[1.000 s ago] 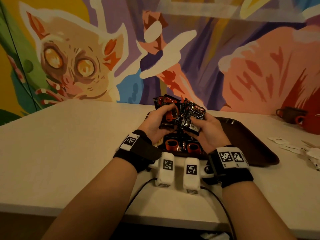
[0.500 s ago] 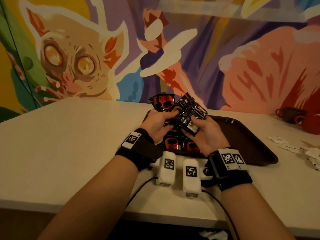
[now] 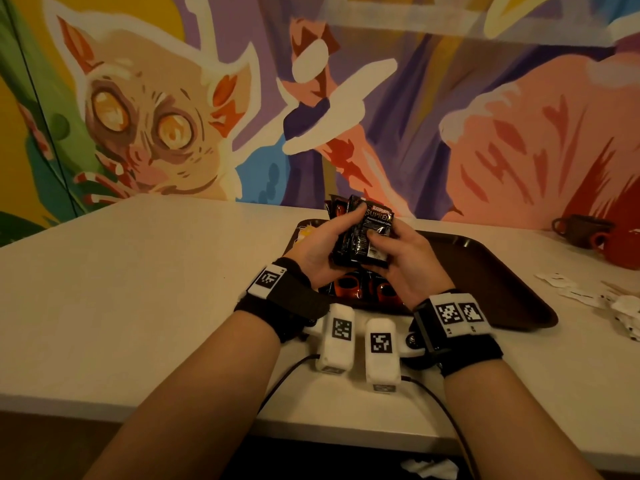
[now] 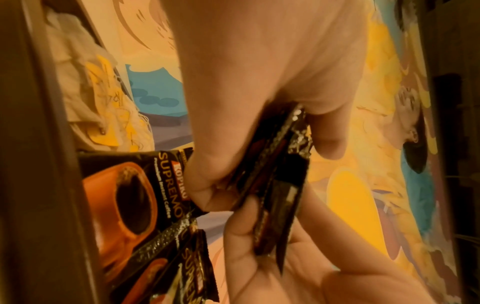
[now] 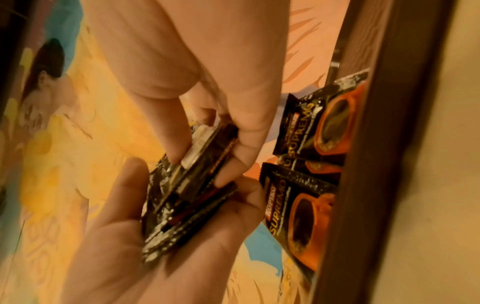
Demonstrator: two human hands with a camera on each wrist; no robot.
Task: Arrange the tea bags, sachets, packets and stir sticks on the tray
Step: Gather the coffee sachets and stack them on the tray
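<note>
Painted mural covers rear wall. Two mugs stand at table far right edge, touching each other.

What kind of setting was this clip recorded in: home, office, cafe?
Probably a cafe or break area. A bright painted mural fills the wall behind a pale counter, with a brown serving tray, instant coffee packets in both hands, and mugs at the far right.

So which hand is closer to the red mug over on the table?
Right. The right hand holds the coffee sachets on the side toward the red mug; the left hand grips them from the far side.
</note>
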